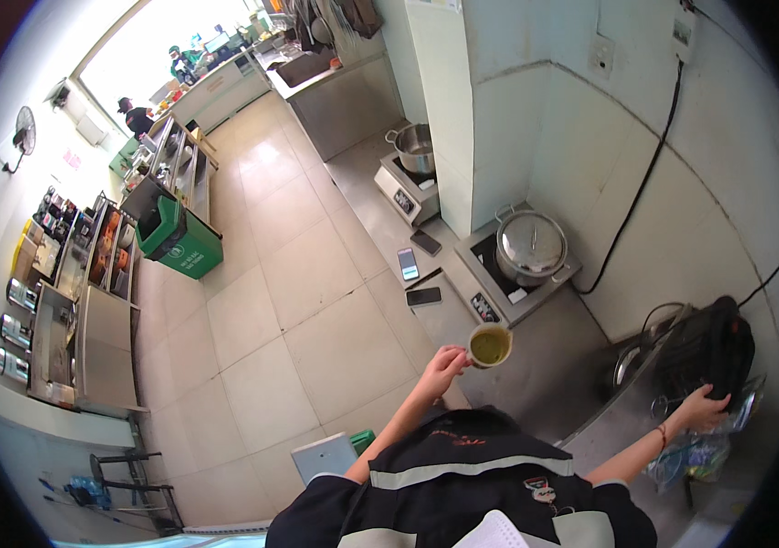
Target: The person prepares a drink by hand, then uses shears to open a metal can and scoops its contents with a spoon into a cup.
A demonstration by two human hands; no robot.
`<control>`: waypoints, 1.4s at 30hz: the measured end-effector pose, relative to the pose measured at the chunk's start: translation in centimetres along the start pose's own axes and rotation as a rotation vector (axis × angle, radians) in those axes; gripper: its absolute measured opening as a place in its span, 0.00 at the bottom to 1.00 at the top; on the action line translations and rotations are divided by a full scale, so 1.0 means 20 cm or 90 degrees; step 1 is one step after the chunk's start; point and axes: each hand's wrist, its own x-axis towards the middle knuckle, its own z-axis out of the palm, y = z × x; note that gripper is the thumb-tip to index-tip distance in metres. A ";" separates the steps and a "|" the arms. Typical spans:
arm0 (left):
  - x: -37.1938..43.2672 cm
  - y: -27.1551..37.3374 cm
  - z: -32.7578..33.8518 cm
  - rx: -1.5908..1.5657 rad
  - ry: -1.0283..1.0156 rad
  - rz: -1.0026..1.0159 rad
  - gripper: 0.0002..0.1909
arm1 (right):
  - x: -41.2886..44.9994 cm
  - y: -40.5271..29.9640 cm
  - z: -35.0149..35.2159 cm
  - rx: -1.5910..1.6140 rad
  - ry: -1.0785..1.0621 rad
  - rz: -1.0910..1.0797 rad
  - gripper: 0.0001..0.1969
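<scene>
My left hand grips the handle of a measuring jug with green liquid in it. The jug is above the edge of the stainless-steel counter, just in front of an induction cooker's control panel. Off to the right, my right hand reaches to the lower edge of a black bag. Its fingers are against the bag, but their hold is partly hidden. Below that hand are clear plastic bags with contents I cannot make out.
A lidded steel pot sits on the nearer induction cooker. Beyond the pillar, an open pot is on another cooker. Several phones lie along the counter edge. Across the tiled floor stands a green bin. Two people are farther back.
</scene>
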 end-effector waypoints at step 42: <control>0.81 0.51 -3.60 -0.023 0.410 0.052 0.14 | -4.00 -4.07 -2.43 0.416 -0.988 -1.670 0.20</control>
